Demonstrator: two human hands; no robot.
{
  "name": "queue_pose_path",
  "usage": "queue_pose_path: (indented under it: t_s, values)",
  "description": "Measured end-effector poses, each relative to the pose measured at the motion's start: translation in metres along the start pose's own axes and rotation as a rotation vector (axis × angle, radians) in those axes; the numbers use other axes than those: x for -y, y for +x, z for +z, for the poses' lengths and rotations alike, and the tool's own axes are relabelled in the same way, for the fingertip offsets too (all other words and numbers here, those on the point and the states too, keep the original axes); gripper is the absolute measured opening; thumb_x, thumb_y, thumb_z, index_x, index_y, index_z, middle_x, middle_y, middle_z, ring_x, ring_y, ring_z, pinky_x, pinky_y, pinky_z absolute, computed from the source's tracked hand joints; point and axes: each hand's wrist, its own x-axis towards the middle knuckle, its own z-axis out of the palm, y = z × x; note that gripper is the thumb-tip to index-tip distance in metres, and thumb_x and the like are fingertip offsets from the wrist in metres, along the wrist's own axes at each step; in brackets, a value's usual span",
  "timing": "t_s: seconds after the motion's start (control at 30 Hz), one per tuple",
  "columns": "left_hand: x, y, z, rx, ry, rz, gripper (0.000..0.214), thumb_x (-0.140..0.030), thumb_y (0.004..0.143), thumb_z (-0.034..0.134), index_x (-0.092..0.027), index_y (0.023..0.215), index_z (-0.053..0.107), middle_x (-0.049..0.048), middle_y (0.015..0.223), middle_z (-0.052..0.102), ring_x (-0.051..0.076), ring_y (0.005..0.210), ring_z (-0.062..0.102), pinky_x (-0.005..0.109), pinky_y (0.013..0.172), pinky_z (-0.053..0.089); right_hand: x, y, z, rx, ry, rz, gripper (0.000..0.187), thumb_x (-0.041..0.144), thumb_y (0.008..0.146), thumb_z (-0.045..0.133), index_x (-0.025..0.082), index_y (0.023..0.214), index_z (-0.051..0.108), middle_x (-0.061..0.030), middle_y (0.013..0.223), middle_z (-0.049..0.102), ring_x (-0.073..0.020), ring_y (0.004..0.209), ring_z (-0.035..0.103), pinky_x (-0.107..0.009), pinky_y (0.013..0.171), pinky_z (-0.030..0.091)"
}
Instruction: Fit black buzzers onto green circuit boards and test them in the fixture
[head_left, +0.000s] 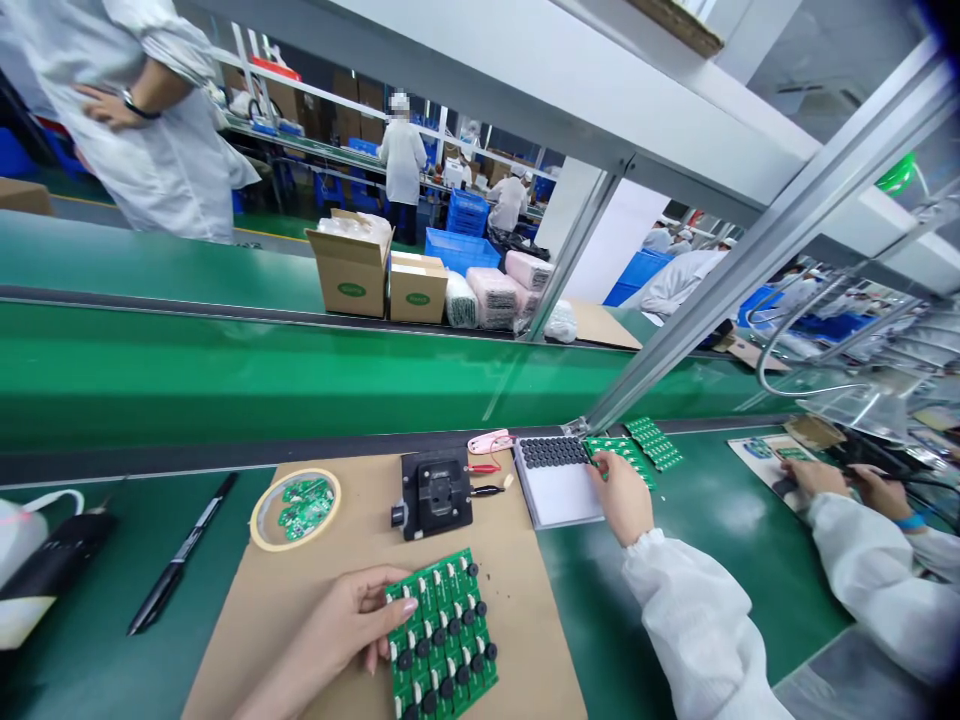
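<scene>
My left hand [337,620] rests its fingers on the left edge of a green circuit board panel [442,640], which lies on a kraft paper mat [525,620] and carries rows of black round pads. My right hand [622,495] reaches far forward, its fingertips at a smaller green board strip [622,458]. Beside them lies a white pad [559,498] topped by a sheet of black round pads [555,452]. A black test fixture [435,490] stands on the mat. A tape roll [296,510] encircles loose green boards.
A co-worker's hands [832,480] in white sleeves work at the right. A black pen [184,555] lies on the green bench at the left. Beyond an aluminium frame [720,300] run a green conveyor belt [262,370], cardboard boxes [351,265] and pink packs [491,298].
</scene>
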Motion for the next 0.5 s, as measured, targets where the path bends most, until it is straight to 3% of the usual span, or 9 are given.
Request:
queue_pose_path:
  t_s: [0.13, 0.3, 0.4, 0.47, 0.5]
  values:
    - [-0.011, -0.007, -0.005, 0.086, -0.034, 0.023, 0.069, -0.063, 0.059, 0.079, -0.013, 0.106, 0.072, -0.001, 0.06, 0.063, 0.011, 0.048, 0.052, 0.022, 0.048, 0.042, -0.002, 0.001, 0.001, 0.004, 0.003, 0.02, 0.017, 0.029, 0.082, 0.049, 0.019, 0.075, 0.061, -0.0094, 0.077, 0.065, -0.0222, 0.072, 0.06, -0.032, 0.066, 0.044]
    - [-0.027, -0.018, -0.004, 0.157, -0.108, 0.065, 0.058, -0.056, 0.066, 0.079, -0.015, 0.107, 0.074, -0.0008, 0.062, 0.065, 0.011, 0.051, 0.053, 0.021, 0.052, 0.042, -0.002, 0.001, -0.012, -0.034, 0.099, 0.024, 0.033, 0.048, 0.084, 0.049, 0.019, 0.073, 0.061, -0.0087, 0.07, 0.064, -0.0218, 0.065, 0.058, -0.034, 0.065, 0.045]
    - [-0.03, -0.022, -0.002, 0.133, -0.139, 0.044, 0.058, -0.054, 0.067, 0.079, -0.015, 0.11, 0.073, 0.0007, 0.064, 0.068, 0.013, 0.052, 0.057, 0.021, 0.054, 0.043, 0.022, -0.022, -0.02, -0.093, 0.167, 0.029, 0.044, 0.056, 0.087, 0.045, 0.016, 0.087, 0.064, -0.008, 0.075, 0.064, -0.0183, 0.06, 0.053, -0.032, 0.061, 0.045]
    - [-0.031, -0.023, -0.002, 0.125, -0.16, 0.029, 0.062, -0.054, 0.068, 0.078, -0.013, 0.114, 0.071, 0.0021, 0.064, 0.07, 0.014, 0.052, 0.06, 0.021, 0.053, 0.044, 0.051, -0.051, -0.018, -0.042, 0.279, -0.006, 0.043, 0.055, 0.09, 0.045, 0.017, 0.094, 0.065, -0.0044, 0.074, 0.062, -0.0153, 0.057, 0.05, -0.028, 0.056, 0.043]
    - [-0.031, -0.024, -0.001, 0.121, -0.169, 0.025, 0.064, -0.054, 0.068, 0.078, -0.013, 0.116, 0.07, 0.0024, 0.064, 0.07, 0.014, 0.052, 0.061, 0.021, 0.053, 0.045, 0.068, -0.068, -0.016, 0.058, 0.42, -0.037, 0.038, 0.052, 0.091, 0.049, 0.018, 0.094, 0.066, -0.0027, 0.073, 0.06, -0.0144, 0.057, 0.048, -0.026, 0.055, 0.042]
